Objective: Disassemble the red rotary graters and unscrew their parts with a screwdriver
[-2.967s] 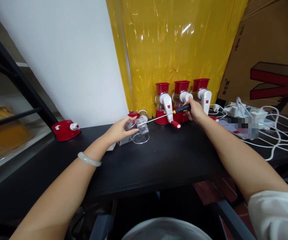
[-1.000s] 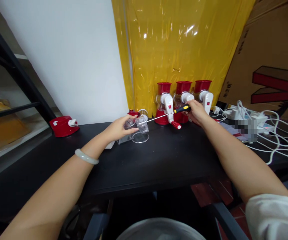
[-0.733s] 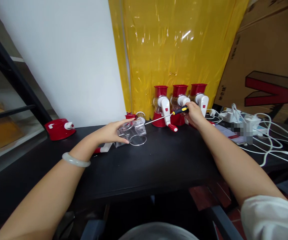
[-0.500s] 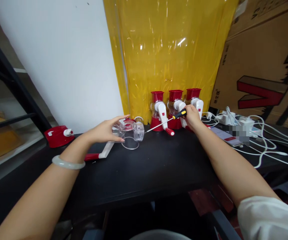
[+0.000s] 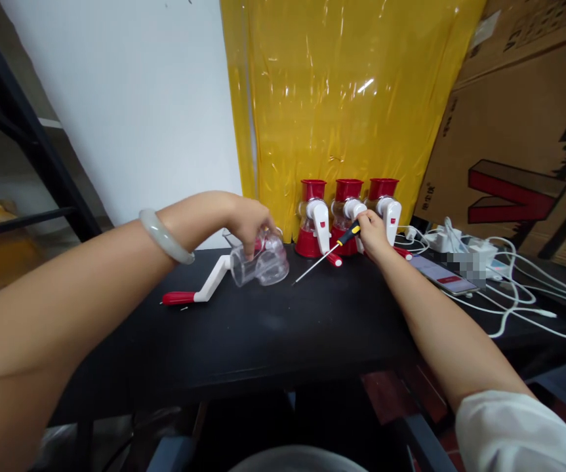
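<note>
My left hand (image 5: pixel 246 219) grips a clear plastic housing (image 5: pixel 259 263) from above and holds it tilted just over the black table (image 5: pixel 273 328). A white crank with a red handle (image 5: pixel 197 294) lies on the table to its left. My right hand (image 5: pixel 372 233) is closed on the black-and-yellow handle of a screwdriver (image 5: pixel 323 254), whose long shaft slants down-left with its tip near the table. Three assembled red-and-white grinders (image 5: pixel 346 213) stand in a row right behind my right hand.
A yellow plastic sheet (image 5: pixel 336 98) hangs behind the grinders, with a cardboard box (image 5: pixel 523 131) to its right. White chargers and cables (image 5: pixel 489 262) and a phone (image 5: pixel 443 278) lie at the table's right. A black shelf frame (image 5: pixel 21 131) stands at the left.
My left hand has lifted the clear housing off the table and turned it over, wrist now raised. The white crank lies uncovered. The screwdriver has drawn back and tipped downwards.
</note>
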The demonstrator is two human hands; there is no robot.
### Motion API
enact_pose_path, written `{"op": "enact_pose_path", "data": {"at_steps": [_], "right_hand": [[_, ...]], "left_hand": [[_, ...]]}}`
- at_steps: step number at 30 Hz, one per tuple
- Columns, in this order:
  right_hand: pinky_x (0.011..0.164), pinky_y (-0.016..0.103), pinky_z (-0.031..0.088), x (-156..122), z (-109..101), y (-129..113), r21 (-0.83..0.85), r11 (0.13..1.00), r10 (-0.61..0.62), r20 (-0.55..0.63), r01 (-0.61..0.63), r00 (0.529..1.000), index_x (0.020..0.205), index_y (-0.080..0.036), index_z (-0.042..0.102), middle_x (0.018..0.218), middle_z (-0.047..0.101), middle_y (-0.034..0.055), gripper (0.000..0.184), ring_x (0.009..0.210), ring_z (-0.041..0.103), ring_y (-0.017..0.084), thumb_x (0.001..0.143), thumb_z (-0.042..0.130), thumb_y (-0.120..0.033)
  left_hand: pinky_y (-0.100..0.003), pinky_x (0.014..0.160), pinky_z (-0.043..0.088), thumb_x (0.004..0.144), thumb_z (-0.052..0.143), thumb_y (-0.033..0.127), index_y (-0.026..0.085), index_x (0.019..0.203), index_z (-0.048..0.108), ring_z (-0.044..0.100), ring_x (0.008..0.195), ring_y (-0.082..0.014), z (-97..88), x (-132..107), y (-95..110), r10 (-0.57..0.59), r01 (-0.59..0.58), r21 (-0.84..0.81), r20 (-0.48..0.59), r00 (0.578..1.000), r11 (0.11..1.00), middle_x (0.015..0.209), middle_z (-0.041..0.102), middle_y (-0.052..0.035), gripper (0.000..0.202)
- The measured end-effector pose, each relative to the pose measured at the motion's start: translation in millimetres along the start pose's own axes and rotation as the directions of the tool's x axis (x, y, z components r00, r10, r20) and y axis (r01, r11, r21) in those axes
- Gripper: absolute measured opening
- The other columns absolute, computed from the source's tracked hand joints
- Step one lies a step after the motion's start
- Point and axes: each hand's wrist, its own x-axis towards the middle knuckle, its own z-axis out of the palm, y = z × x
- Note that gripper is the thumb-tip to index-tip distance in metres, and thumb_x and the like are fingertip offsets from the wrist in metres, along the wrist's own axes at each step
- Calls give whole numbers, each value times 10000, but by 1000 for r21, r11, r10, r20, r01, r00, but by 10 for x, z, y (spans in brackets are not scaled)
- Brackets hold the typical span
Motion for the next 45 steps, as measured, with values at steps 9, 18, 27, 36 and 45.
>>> {"op": "enact_pose_path", "data": {"at_steps": [9,18,27,36,45], "right_hand": [[565,243,375,0,37,56,-36,995,-100,-99,97,990,664,-220,550,587,474,-46,121,597,449,125,724,543,-325],[599,249,392,1,43,50,-62,994,-93,-85,88,992,663,-224,549,610,491,-43,143,623,473,130,749,557,-338],[651,262,390,-5,56,64,-70,994,-89,-67,85,994,679,-218,566,645,518,-41,147,667,503,136,746,528,-343],[633,262,381,-2,59,26,-75,994,-86,-89,80,992,677,-207,559,617,500,-47,167,644,479,134,722,521,-363],[601,265,369,-54,98,-162,-69,993,-104,-118,96,988,649,-214,518,591,460,-52,174,612,447,133,691,489,-380]], "left_hand": [[-358,668,487,379,836,260,350,1002,783,645,712,-261,102,215,48,24,-25,28,33,999,999,837,751,-18,631],[-402,698,503,372,860,268,336,1134,733,662,805,-309,259,285,69,14,-7,-99,77,997,995,959,747,-54,775],[-397,813,502,453,833,303,316,1288,629,633,991,-315,376,286,135,110,-110,-66,-17,994,992,1201,677,-89,860],[-493,1125,318,600,848,427,273,1567,215,371,1398,-407,665,-252,-46,-27,-167,-421,-419,908,891,1555,364,-167,1166],[-615,1075,346,492,910,258,165,1575,-78,470,1332,-440,1551,-346,-157,-450,-78,-918,-262,854,388,1430,463,-335,1469]]}}
